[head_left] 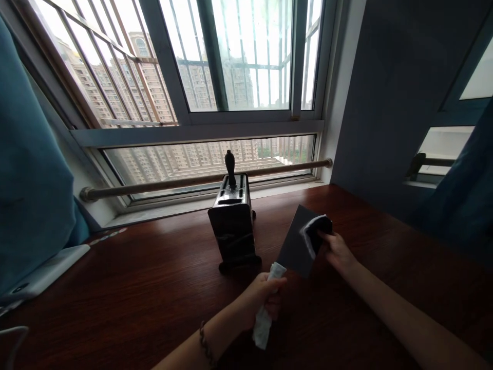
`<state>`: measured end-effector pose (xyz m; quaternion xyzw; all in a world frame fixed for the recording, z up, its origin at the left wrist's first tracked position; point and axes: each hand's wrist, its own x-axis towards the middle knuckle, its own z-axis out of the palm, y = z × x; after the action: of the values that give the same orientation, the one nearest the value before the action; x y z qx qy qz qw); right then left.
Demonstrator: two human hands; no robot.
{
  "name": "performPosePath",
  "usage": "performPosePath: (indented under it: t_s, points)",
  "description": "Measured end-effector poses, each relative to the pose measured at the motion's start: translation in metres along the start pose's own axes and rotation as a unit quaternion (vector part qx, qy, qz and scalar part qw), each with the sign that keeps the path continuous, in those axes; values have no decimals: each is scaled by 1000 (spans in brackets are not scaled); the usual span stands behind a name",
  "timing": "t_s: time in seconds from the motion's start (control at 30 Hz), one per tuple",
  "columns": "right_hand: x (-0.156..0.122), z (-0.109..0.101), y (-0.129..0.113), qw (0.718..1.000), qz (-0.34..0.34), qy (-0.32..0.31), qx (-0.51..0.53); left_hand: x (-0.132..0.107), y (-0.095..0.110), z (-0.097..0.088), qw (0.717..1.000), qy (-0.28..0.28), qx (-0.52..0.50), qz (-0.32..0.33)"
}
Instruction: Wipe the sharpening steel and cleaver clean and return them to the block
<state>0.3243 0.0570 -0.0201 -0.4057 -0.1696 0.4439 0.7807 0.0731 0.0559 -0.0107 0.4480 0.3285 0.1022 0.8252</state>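
Note:
My left hand (269, 294) is wrapped round the pale, paper-like covering of a handle. From that handle a broad, grey, rectangular blade rises up and to the right, so I see a cleaver (293, 241). Fingers of my right hand (338, 249) pinch a dark cloth (319, 232) with a whitish edge, which lies against the blade's right side. Left of the cleaver a dark knife block (234, 234) stands upright on the table, with slots in its top. One black handle (230, 167) sticks up out of it.
The reddish-brown wooden table (154, 288) reaches to the window sill. A beige rail (185, 183) crosses before the barred window. At the left lie a white flat device (46, 272) and a white cable (17, 331), beside a blue curtain (34, 154). Another curtain (454, 205) hangs right.

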Motion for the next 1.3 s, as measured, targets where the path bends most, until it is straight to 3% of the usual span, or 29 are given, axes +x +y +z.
performPosePath:
  t_s: [0.13, 0.23, 0.33, 0.5, 0.57, 0.63, 0.77, 0.87, 0.93, 0.97, 1.07, 1.1, 1.13, 1.17, 1.3]
  points:
    - [33, -21, -40, 990, -32, 118, 69, -7, -4, 1, 1000, -13, 7, 5]
    - [43, -31, -63, 986, -39, 131, 95, -7, -6, 1, 999, -16, -19, 22]
    - [30, -22, -58, 994, 0, 68, 86, -5, -6, 0, 997, -13, -63, 44]
    - [-20, 9, -12, 982, 98, -159, 15, -3, -6, -1, 994, -8, -99, 56]
    - [-37, 17, 0, 977, 92, -190, -4, -2, -7, -1, 992, 3, -111, 62]
    - [-44, 20, 3, 984, 75, -162, -10, -1, -9, -1, 990, 14, -124, 67]
    - [-34, 17, -6, 999, 15, -29, 8, 1, -9, -2, 989, 25, -134, 64]
    - [-28, 11, -14, 992, -119, 4, -50, 2, -8, -2, 989, 29, -130, 56]
    - [-33, 9, -14, 948, -230, -66, -209, 2, -8, -1, 990, 33, -124, 52]
    - [-37, 9, -13, 904, -273, -131, -302, 2, -8, 0, 991, 36, -119, 50]
    - [-47, 8, -3, 720, -314, -370, -495, 1, -10, 2, 993, 47, -97, 44]
    - [-48, 8, 0, 673, -314, -423, -519, 0, -10, 3, 994, 49, -89, 42]
    - [-45, 7, 2, 645, -315, -446, -535, -1, -10, 3, 995, 49, -82, 40]
    - [-42, 6, 3, 636, -318, -441, -548, -1, -10, 4, 995, 47, -75, 38]
    - [-27, 1, -1, 654, -367, -338, -569, -4, -10, 4, 998, 28, -50, 33]
